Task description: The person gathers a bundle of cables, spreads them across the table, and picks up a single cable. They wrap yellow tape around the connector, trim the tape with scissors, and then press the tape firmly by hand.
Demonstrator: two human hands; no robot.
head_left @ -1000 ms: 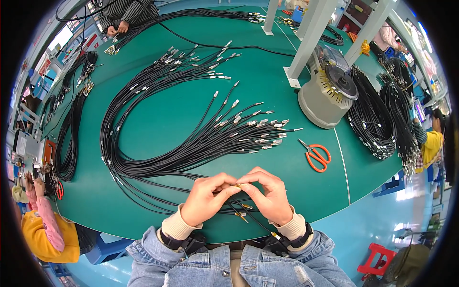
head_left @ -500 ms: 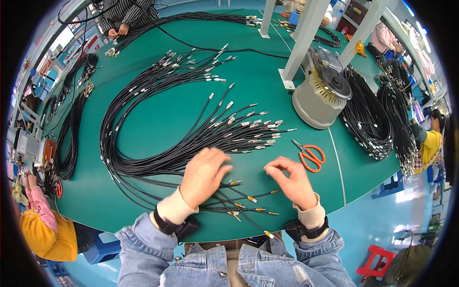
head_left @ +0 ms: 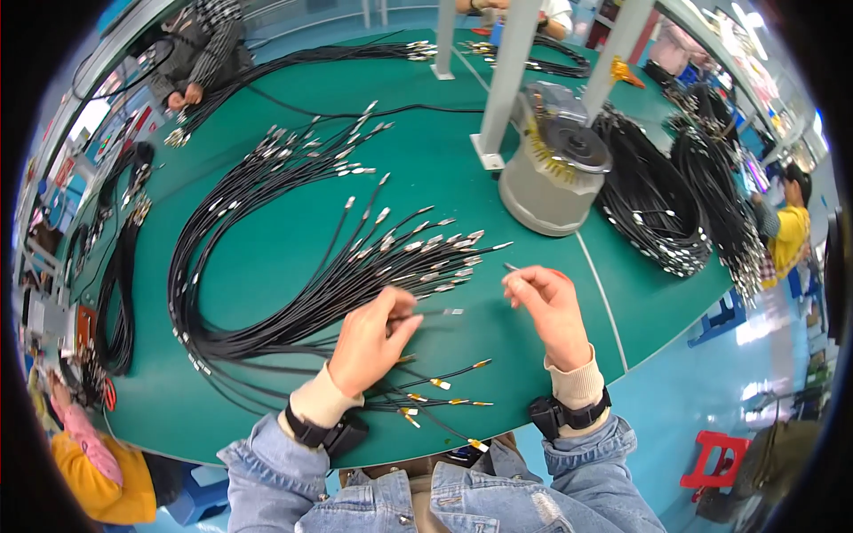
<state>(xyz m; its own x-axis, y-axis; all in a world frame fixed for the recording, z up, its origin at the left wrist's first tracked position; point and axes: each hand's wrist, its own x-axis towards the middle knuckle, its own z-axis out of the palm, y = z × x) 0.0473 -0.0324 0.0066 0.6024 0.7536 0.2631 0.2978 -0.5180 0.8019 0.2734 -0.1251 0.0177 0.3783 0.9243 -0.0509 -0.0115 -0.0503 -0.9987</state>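
My left hand (head_left: 375,342) is closed over the near strands of the big cable bundle (head_left: 267,333). From its fingers a thin black cable with a pale tip (head_left: 453,312) sticks out to the right, blurred. My right hand (head_left: 549,315) is apart from it on the right, thumb and fingertips pinched together; whether anything small is between them is hidden. Behind that hand lie the orange-handled scissors (head_left: 562,276), mostly covered. Between and below my hands, several loose cables end in yellow-and-white tips (head_left: 441,384) near the table's front edge.
On the green table (head_left: 426,178) stand a grey round machine (head_left: 551,191) and white posts (head_left: 506,84). Coiled cable bundles (head_left: 653,195) lie at right, another bundle (head_left: 120,293) at left. A person's hands (head_left: 185,96) are at the far left edge. A red stool (head_left: 715,459) stands at right.
The view has shifted, so the table appears farther left. My right hand now covers most of the scissors. A cable tip now shows extending from my left hand's fingers, which have closed more.
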